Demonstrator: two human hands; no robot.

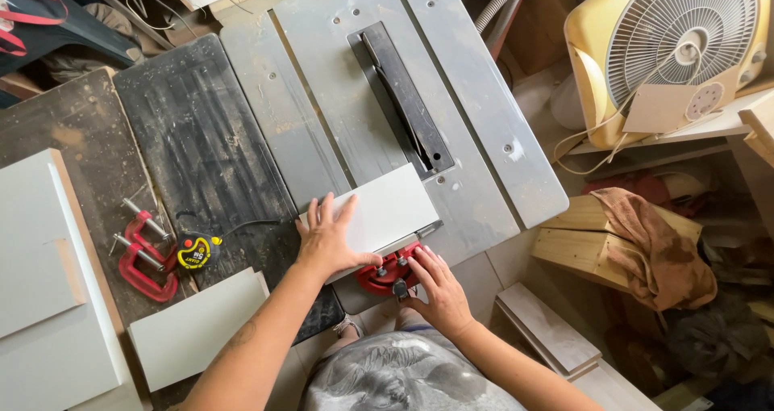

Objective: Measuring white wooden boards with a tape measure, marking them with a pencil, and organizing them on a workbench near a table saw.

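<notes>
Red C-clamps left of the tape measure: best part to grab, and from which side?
Probably the curved red frame of the C-clamps, from above. They lie flat on the dark bench top, frames broad and exposed, with the thin steel screws sticking out toward the far left. Both hands, left and right, are at the white panel.

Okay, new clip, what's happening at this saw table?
A person stands at a grey table saw. The left hand lies flat on a small white board resting on the table, just short of the blade slot. The right hand is at the red miter gauge against the board's near edge. Two red clamps and a yellow tape measure lie on the dark bench to the left, beside more white panels.
</notes>
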